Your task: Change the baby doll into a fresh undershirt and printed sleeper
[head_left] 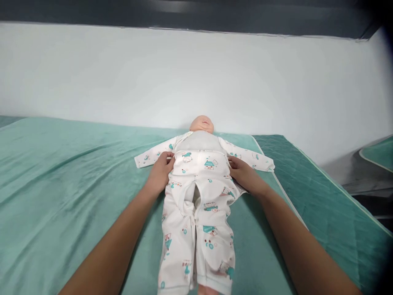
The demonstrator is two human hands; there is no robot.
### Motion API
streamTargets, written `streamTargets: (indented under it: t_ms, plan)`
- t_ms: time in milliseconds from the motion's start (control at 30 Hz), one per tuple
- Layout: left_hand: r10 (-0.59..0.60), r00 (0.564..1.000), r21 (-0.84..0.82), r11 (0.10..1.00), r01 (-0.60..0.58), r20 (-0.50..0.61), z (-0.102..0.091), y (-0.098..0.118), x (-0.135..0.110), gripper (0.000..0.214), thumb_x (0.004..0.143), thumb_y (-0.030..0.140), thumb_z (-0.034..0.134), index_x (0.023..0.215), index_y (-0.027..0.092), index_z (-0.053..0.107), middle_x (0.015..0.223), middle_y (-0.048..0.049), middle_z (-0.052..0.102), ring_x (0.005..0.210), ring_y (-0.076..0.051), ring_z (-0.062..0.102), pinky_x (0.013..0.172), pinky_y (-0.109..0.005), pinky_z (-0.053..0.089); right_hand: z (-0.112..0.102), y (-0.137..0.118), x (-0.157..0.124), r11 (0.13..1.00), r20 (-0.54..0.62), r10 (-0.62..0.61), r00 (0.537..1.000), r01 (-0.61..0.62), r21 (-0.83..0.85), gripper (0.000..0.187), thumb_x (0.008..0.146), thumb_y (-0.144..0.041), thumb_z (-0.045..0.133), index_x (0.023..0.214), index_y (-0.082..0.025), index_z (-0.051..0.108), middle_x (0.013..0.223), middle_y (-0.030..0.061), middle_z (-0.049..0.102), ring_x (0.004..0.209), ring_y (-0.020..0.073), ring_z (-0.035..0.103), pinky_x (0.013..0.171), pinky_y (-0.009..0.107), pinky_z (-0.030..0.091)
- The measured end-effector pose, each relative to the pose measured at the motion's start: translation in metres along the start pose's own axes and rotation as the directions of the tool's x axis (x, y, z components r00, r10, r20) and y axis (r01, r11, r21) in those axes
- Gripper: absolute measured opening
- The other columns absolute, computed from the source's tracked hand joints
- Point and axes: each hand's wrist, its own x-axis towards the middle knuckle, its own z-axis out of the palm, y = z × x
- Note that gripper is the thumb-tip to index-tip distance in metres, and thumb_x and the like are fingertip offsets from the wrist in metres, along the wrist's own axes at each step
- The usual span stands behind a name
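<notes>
A baby doll (202, 123) lies on its back, its head near the wall. It wears a white printed baby top (248, 159), sleeves spread to both sides, and white printed baby pants (211, 205) with an open crotch seam. The pants' waistband sits high on the torso, below a bare grey chest patch (199, 141). My left hand (162, 170) grips the waistband's left side, fingers curled at the edge. On the opposite side, my right hand (244, 174) pinches the waistband, its fingertips partly hidden by the cloth. One foot (207, 290) shows below a pant leg.
A light green cover (76, 184) with folds lies beneath the doll. Darker green quilted padding (331, 205) runs along the right side. Behind stands a white wall (184, 73) with a dark band above. Another green-topped piece (379, 153) is at the far right.
</notes>
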Motion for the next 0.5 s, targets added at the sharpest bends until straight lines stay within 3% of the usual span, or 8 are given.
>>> streamTargets:
  t_ms: [167,333,500]
  plan:
    - [0.001,0.992,-0.103,0.995,0.012,0.122,0.001,0.01,-0.011,0.056,0.084,0.052,0.052,0.128,0.017,0.051,0.11,-0.0077,0.061,0.089,-0.011,0.057,0.072,-0.017,0.043,0.004,-0.001,-0.007,0.984,0.088,-0.065,0.994,0.049,0.17,0.069,0.07,-0.025,0.07,0.136,-0.026,0.048,0.11,0.0052,0.065,0.089,0.0117,0.062,0.081,0.025,0.051]
    - [0.027,0.995,-0.293,0.956,0.003,0.098,0.008,0.01,-0.011,0.053,0.079,0.046,0.058,0.122,0.015,0.056,0.109,-0.0064,0.062,0.082,-0.009,0.057,0.065,-0.015,0.042,0.004,0.005,-0.002,0.954,0.02,-0.123,0.992,0.113,0.278,0.061,0.072,-0.027,0.069,0.131,-0.024,0.052,0.109,0.0055,0.066,0.092,0.0137,0.063,0.079,0.025,0.051]
    - [-0.01,0.988,-0.42,0.904,0.075,0.155,0.01,0.01,-0.008,0.057,0.072,0.042,0.066,0.122,0.016,0.058,0.101,-0.0057,0.064,0.075,-0.008,0.057,0.065,-0.018,0.044,-0.002,0.012,0.009,0.916,0.043,-0.072,0.996,0.049,0.398,0.058,0.068,-0.027,0.071,0.124,-0.022,0.056,0.104,0.0047,0.066,0.084,0.0135,0.063,0.074,0.026,0.052]
